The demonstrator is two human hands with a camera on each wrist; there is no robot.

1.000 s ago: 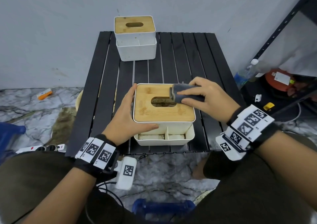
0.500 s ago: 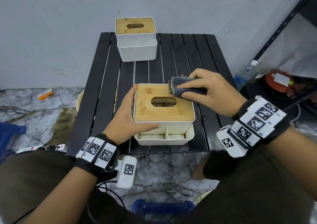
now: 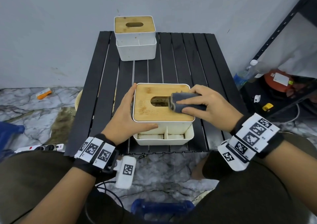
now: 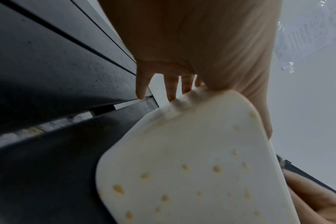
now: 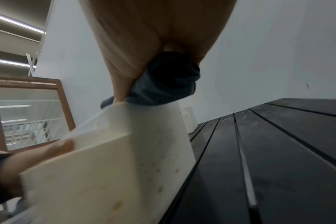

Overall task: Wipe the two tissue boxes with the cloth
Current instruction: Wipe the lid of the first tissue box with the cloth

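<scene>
Near the table's front edge stands a white tissue box [image 3: 145,107] with a bamboo lid and an oval slot. My left hand [image 3: 126,115] grips its left side, fingers along the far-left wall, thumb on the front face [image 4: 182,166]. My right hand [image 3: 202,103] holds a folded dark grey cloth [image 3: 181,102] and presses it on the lid's right half beside the slot; the right wrist view shows the cloth [image 5: 163,84] bunched in the palm over the box's top edge [image 5: 125,151]. A second identical tissue box [image 3: 135,38] stands at the table's far edge.
The black slatted table [image 3: 180,60] stands against a grey wall. A dark metal shelf [image 3: 283,35] with a water bottle [image 3: 243,76] and an orange item stands to the right. A power strip and small clutter lie on the marble floor at left.
My right hand has slid the cloth back from the lid's far right corner toward the middle right, next to the slot. The left hand has kept its hold on the box.
</scene>
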